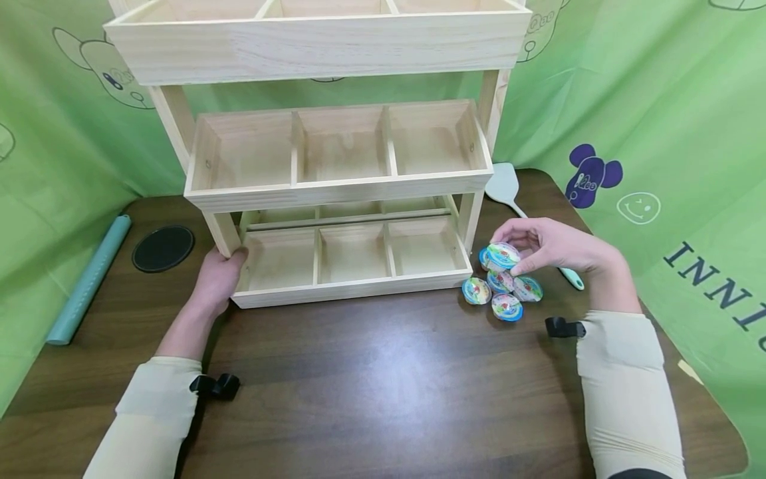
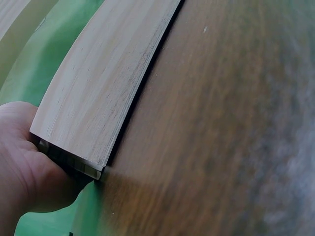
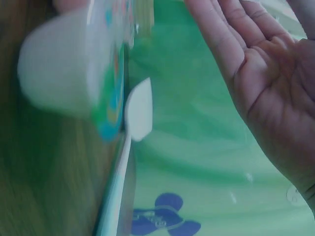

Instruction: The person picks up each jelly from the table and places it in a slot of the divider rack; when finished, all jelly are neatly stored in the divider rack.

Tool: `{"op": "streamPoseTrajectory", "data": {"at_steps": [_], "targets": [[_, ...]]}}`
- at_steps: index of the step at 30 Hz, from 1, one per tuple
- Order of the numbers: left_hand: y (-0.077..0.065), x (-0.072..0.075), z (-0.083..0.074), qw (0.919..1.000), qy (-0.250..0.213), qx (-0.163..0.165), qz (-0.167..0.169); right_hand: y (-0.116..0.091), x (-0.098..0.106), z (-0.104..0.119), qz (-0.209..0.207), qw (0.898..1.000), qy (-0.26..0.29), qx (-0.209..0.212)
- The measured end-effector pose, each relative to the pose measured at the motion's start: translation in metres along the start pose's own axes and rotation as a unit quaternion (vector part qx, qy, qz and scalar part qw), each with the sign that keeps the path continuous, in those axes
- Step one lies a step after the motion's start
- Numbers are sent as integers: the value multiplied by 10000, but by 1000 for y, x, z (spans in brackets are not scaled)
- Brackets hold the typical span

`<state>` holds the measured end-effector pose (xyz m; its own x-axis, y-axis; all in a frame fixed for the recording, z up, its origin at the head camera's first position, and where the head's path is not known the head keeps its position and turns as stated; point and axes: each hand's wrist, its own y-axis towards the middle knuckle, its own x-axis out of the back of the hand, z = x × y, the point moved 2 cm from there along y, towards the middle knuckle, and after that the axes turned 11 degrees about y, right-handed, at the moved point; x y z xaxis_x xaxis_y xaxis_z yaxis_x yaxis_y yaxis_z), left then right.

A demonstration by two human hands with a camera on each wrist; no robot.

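A three-tier wooden shelf rack (image 1: 338, 189) with divided trays stands at the back of the table. My left hand (image 1: 219, 279) grips the left end of its lowest tray; in the left wrist view the thumb side of the hand (image 2: 29, 167) lies against the tray's end. Beside the rack's lower right corner, my right hand (image 1: 553, 246) pinches a small jelly cup (image 1: 503, 255) with a printed lid, above several similar jelly cups (image 1: 507, 307) on the table. The right wrist view shows a blurred white jelly cup (image 3: 61, 61) up close, with fingers (image 3: 221, 37) extended at upper right.
A pale spatula (image 1: 504, 185) lies behind the right hand, its handle passing under the wrist. On the left lie a black round disc (image 1: 163, 249) and a teal tube-shaped item (image 1: 90, 279). Green printed cloth (image 1: 658, 120) surrounds the brown table (image 1: 371, 392).
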<state>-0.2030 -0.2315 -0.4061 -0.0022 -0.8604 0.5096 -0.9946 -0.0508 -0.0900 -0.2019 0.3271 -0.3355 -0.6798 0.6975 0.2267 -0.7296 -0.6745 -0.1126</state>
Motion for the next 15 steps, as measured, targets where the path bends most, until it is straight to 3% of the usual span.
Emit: {"op": "streamPoseTrajectory", "data": {"at_steps": [10, 15], "targets": [[1, 0, 1, 9999, -79, 69, -17, 38, -36, 2, 477, 9986, 242, -18], [0, 0, -1, 10000, -89, 18, -12, 49, -48, 1, 348, 9982, 465, -165]]}}
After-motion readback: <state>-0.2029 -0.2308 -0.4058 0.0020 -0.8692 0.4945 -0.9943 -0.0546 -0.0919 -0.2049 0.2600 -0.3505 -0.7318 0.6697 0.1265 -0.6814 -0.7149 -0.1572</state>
